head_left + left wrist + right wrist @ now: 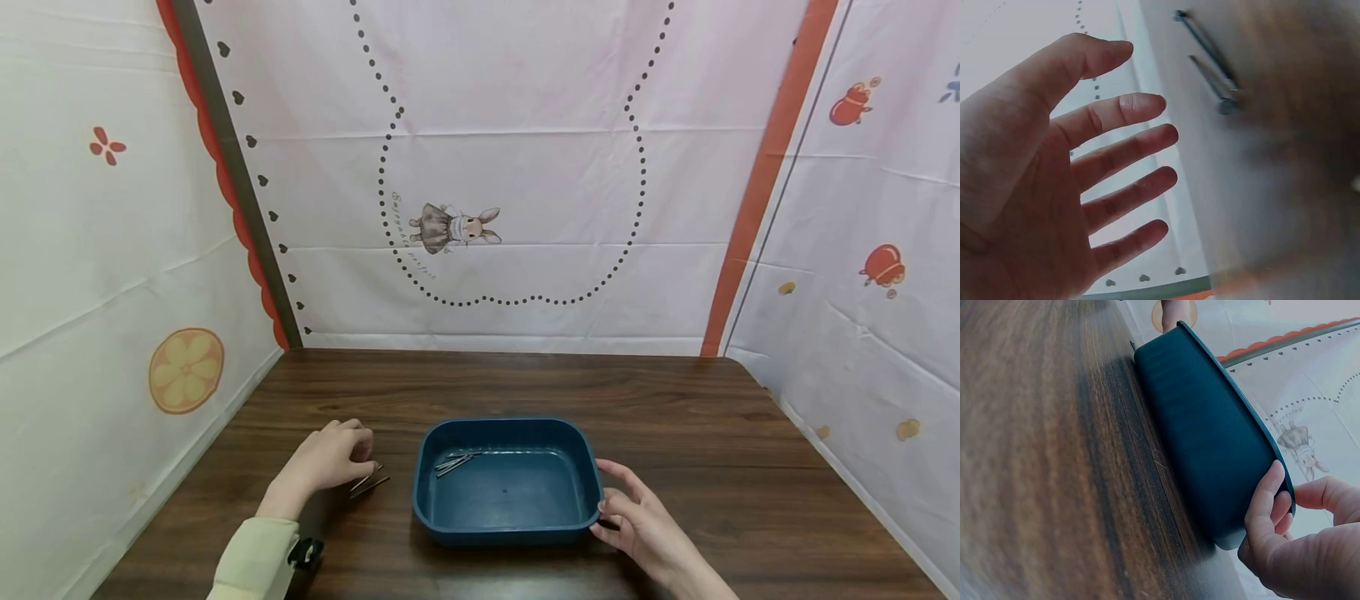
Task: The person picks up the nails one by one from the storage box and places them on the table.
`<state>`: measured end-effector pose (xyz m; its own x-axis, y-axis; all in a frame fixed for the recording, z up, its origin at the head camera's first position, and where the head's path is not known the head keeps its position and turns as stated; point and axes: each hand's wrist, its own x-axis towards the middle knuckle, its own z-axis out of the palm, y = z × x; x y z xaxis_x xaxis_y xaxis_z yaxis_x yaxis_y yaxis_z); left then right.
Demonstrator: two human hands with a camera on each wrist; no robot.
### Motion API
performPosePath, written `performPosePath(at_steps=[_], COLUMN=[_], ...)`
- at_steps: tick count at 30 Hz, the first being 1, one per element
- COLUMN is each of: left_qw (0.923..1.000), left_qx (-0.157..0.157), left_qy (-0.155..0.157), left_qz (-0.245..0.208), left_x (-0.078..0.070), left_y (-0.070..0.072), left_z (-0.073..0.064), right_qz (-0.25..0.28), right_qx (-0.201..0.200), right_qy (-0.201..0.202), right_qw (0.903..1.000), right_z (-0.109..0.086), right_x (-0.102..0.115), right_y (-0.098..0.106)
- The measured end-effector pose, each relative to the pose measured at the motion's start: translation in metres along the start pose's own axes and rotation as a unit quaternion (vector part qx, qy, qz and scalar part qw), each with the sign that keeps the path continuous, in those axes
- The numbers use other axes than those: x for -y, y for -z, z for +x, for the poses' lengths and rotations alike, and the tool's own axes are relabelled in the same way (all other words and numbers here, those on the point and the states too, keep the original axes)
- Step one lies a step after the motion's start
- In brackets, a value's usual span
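My left hand (333, 457) hovers close over two loose nails (370, 487) on the table, left of a blue plastic basin (504, 532). Its fingers are loosely bent and apart in the left wrist view, with nothing between them; the two nails (1205, 49) show beyond the fingertips, slightly blurred. Several more nails (454, 463) lie together inside the basin at its left end. At the basin's right end, my right hand (641, 525) grips the rim, thumb on one side and fingers on the other, as the right wrist view shows.
A dark wood-grain table (750, 475) carries everything. White printed cloth (517, 183) hangs behind it and along both sides. My left wrist wears a black band (306, 553) below a pale sleeve (253, 554).
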<state>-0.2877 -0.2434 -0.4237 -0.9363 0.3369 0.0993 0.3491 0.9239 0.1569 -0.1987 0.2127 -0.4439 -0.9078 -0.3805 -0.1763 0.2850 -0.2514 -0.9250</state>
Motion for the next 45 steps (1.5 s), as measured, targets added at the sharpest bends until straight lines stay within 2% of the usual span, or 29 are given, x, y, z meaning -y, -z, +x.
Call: performPosePath(at_steps=[15, 24, 37, 45], left_qw=[0.9998, 0.9993, 0.9976, 0.9953], left_qx=[-0.018, -0.026, -0.045, -0.059], left_qy=[0.002, 0.000, 0.012, 0.036], left_qz=[-0.005, -0.028, -0.051, -0.068], left_x=[-0.007, -0.014, -0.023, -0.030], left_y=[0.019, 0.020, 0.020, 0.020], left_z=[0.005, 0.009, 0.008, 0.007], right_qz=[-0.002, -0.003, -0.003, -0.008], right_qx=[-0.003, 0.005, -0.010, -0.013], right_qy=[-0.005, 0.001, -0.001, -0.005], right_qw=[1.0000, 1.0000, 0.9999, 0.9999], right_z=[0.001, 0.000, 0.002, 0.001], right_x=[0.001, 0.000, 0.001, 0.002], right_y=[0.001, 0.001, 0.000, -0.001])
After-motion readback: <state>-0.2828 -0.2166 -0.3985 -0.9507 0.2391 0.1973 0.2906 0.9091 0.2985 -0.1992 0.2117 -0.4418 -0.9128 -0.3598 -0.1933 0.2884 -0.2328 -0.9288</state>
